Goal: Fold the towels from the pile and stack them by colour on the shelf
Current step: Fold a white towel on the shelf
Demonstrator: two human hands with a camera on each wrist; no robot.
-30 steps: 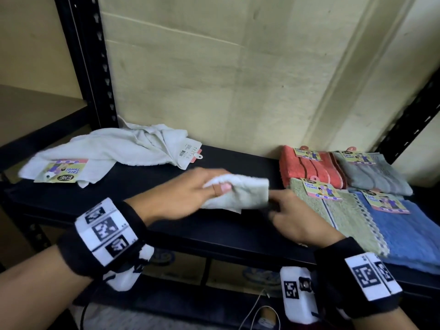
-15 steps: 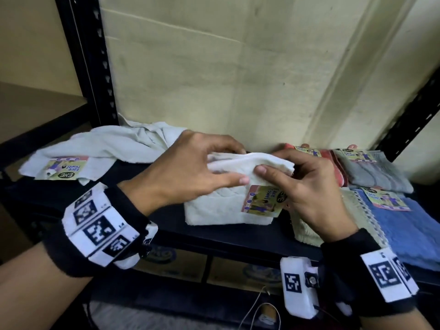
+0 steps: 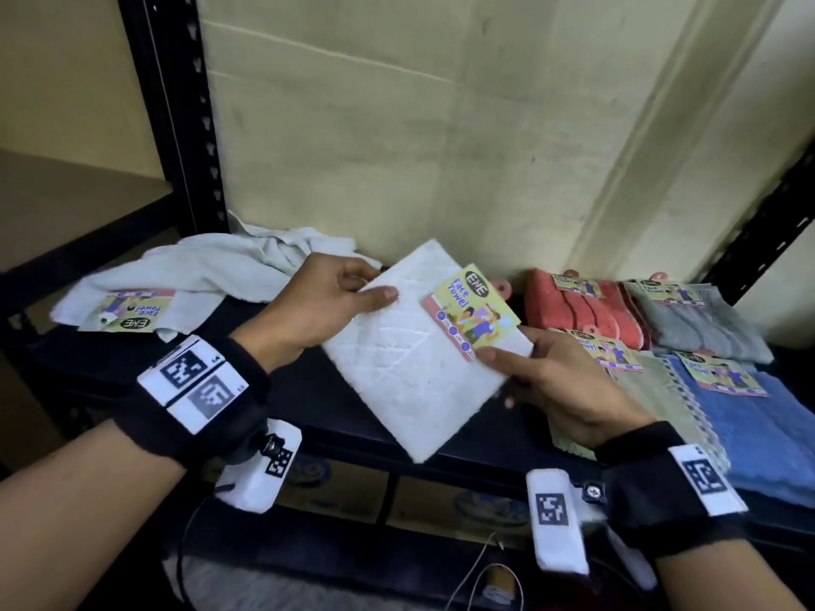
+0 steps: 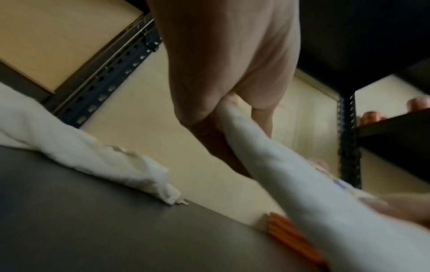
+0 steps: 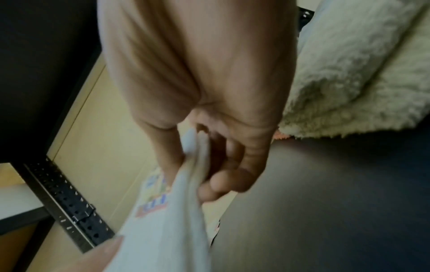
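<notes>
since a second ago both hands, left hand (image 3: 324, 302) and right hand (image 3: 558, 381), have lifted the folded white towel (image 3: 414, 368), each grip pinching it.

The white towel (image 3: 414, 368) is folded into a flat square with a paper label (image 3: 471, 317) on top. It is up in the air, tipped like a diamond, pinched between fingers (image 3: 379, 295) at its left corner and fingers (image 3: 494, 357) at its right edge. Left of those fingers lies a crumpled white towel (image 3: 211, 275). To the right lie folded towels on the shelf (image 3: 273, 390): orange (image 3: 586, 310), grey (image 3: 697, 324), green (image 3: 661, 390) and blue (image 3: 758, 416).
</notes>
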